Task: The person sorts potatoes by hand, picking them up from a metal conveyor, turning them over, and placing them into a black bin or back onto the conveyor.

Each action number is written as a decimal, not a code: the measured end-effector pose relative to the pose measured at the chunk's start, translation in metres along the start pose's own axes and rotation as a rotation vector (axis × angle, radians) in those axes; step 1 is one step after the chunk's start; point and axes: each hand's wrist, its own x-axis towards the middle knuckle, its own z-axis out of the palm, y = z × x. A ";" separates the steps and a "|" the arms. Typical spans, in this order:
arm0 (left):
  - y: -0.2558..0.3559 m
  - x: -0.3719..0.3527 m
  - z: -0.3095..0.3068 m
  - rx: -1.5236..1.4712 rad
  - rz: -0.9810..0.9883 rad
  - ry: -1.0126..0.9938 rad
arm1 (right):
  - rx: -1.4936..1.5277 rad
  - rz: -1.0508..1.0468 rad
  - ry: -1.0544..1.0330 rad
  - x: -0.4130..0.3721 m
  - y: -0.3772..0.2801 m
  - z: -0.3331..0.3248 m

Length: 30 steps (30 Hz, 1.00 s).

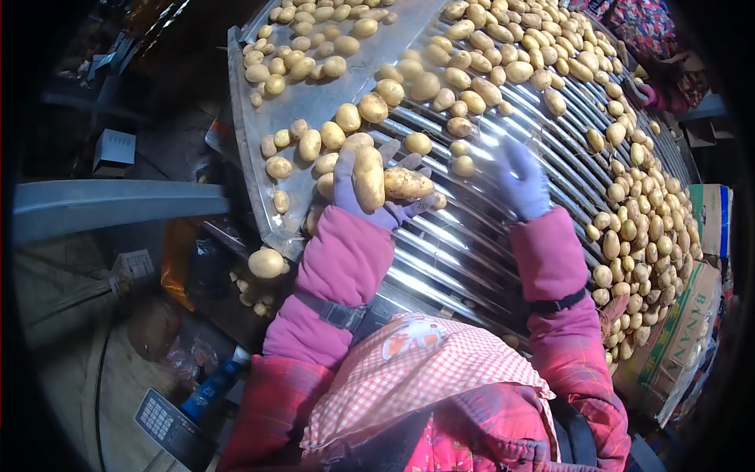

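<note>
My left hand [362,185], in a purple glove, holds potatoes at the left side of the metal rollers [429,271]. A long potato [368,178] lies across its palm, and another long, darker potato [408,184] rests by its fingers. My right hand [523,179], gloved too, hovers over the rollers with its fingers blurred by motion and glare; no potato shows in it. Small potatoes [462,166] lie on the rollers between my hands.
Potatoes pile up at the far end [519,71] and along the right side [645,236]. A metal tray [259,141] with potatoes borders the rollers on the left. Cardboard boxes [683,334] stand at the right. A co-worker's sleeve [668,96] shows at the upper right.
</note>
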 end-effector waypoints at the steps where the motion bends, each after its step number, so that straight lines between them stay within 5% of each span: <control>1: 0.001 -0.001 0.001 -0.448 -0.172 0.085 | -0.111 0.020 -0.012 -0.003 0.011 -0.014; 2: 0.004 -0.001 0.002 -0.896 -0.346 0.171 | -0.127 0.136 -0.037 -0.010 0.022 -0.021; 5: 0.024 0.007 0.014 -0.860 -0.563 0.403 | -0.287 -0.005 -0.005 -0.028 0.028 -0.027; 12: 0.007 0.001 0.004 -1.117 -0.538 0.471 | -0.287 -0.142 -0.138 -0.025 0.001 0.009; 16: -0.004 0.000 0.000 -1.059 -0.566 0.418 | 0.001 -0.235 -0.355 -0.014 -0.020 0.021; 18: -0.006 0.002 -0.001 -1.073 -0.546 0.400 | 0.157 -0.195 -0.301 -0.013 -0.010 0.027; 20: -0.009 0.001 0.000 -1.098 -0.483 0.384 | 0.182 0.102 -0.270 0.002 -0.016 0.012; 21: -0.008 -0.002 0.001 -1.078 -0.464 0.402 | 0.072 0.006 -0.124 0.009 0.002 0.014; 24: -0.012 0.001 -0.002 -1.122 -0.473 0.442 | -0.336 -0.061 -0.181 0.018 0.021 0.006; 28: 0.001 0.000 0.001 -1.137 -0.524 0.452 | -0.365 -0.162 -0.135 -0.003 0.023 0.018; 30: -0.014 -0.005 -0.002 -1.257 -0.423 0.302 | -0.507 -0.154 -0.090 -0.018 0.020 0.024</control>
